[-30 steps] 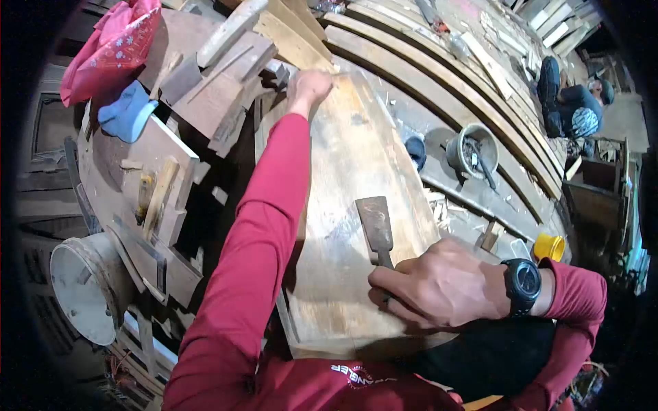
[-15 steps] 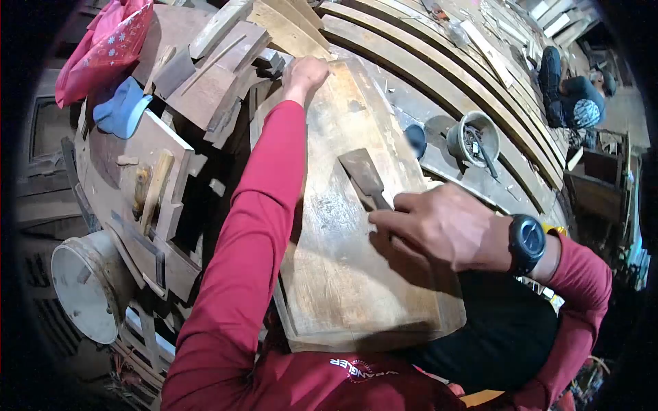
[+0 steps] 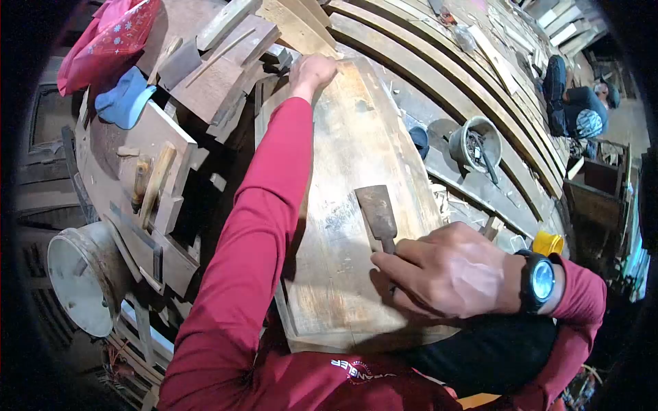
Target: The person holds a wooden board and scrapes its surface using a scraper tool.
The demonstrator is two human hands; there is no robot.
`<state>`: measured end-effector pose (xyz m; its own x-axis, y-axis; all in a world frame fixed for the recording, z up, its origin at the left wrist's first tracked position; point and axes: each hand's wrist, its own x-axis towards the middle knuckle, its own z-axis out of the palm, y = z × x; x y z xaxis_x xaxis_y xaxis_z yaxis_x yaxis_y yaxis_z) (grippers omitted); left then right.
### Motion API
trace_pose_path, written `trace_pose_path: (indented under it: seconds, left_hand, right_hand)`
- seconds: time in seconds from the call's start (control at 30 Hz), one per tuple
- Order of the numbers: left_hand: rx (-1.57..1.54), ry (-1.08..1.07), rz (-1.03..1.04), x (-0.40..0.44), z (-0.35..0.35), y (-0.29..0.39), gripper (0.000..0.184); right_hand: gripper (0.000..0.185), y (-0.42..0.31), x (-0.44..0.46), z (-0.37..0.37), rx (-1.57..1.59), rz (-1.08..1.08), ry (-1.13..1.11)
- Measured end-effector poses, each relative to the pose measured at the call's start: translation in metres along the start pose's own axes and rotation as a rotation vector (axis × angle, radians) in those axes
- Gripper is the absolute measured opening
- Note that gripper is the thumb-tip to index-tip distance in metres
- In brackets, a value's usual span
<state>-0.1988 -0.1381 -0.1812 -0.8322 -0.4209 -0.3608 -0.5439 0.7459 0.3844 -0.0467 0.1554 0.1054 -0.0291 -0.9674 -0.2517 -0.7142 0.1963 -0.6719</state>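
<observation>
A long wooden panel point(image 3: 329, 291) lies in front of me with its near end against my torso. Patches of its surface look pale and smeared. My left hand point(image 3: 314, 72) is stretched to the panel's far end, fingers curled closed over the edge; the fingertips are hidden. In my right hand point(image 3: 449, 270) is a putty knife point(image 3: 378, 211), gripped by its handle. Its flat, dark metal blade points away from me, over the middle of the panel. Whether the blade edge touches the wood, I cannot tell.
Right of the panel stand a grey bucket point(image 3: 474, 145) with small items and a blue cup point(image 3: 418, 140). Long curved boards point(image 3: 439, 75) stretch beyond. At left are wood offcuts, a blue cap point(image 3: 125, 99) and a white bucket point(image 3: 82, 281). Another person point(image 3: 582, 106) crouches at far right.
My right hand has drawn the putty knife back toward me and slightly right along the panel, and the blade has turned to point straighter ahead. My left hand still holds the far end.
</observation>
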Motion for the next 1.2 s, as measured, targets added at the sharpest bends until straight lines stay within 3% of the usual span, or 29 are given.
trace_pose_path:
  seconds: [0.13,0.27,0.4,0.53,0.67,0.8,0.87,0.97,1.03,1.17,1.2]
  left_hand:
    - [-0.041,0.0,0.009,0.0,0.001,0.001,0.052]
    - [-0.052,0.034,-0.022,0.0,0.001,0.0,0.05]
    - [0.066,-0.008,0.114,0.023,0.019,-0.011,0.051]
    - [-0.046,0.024,0.001,0.004,0.005,-0.002,0.05]
    - [-0.019,-0.036,-0.02,-0.004,-0.005,0.004,0.05]
    - [-0.02,0.002,-0.001,0.004,0.003,-0.001,0.049]
    - [0.074,-0.007,0.11,0.051,0.042,-0.028,0.049]
    - [0.077,0.014,0.14,0.07,0.061,-0.037,0.05]
    - [-0.032,0.024,0.031,0.001,0.003,-0.001,0.05]
    - [0.027,0.033,0.095,0.022,0.022,-0.015,0.051]
    - [-0.053,0.002,-0.014,-0.011,-0.008,0.006,0.052]
  right_hand:
    - [0.022,0.016,0.0,0.01,-0.105,0.02,0.034]
    - [0.022,-0.003,-0.001,0.0,0.076,-0.106,0.051]
    - [0.03,0.012,0.003,0.012,-0.042,-0.08,0.107]
    - [0.022,-0.003,-0.001,0.008,-0.027,-0.128,0.031]
    - [0.022,0.011,0.002,0.026,-0.035,-0.128,0.101]
    - [0.024,0.011,0.004,0.019,-0.118,-0.105,-0.013]
    - [0.025,0.002,0.009,0.012,-0.055,-0.151,0.018]
    - [0.025,0.03,0.022,0.013,-0.111,-0.044,0.064]
    - [0.024,0.038,0.023,0.014,-0.154,-0.044,0.078]
    - [0.026,0.028,0.027,0.019,-0.122,-0.031,-0.013]
    - [0.029,0.03,0.028,0.017,-0.124,-0.018,-0.006]
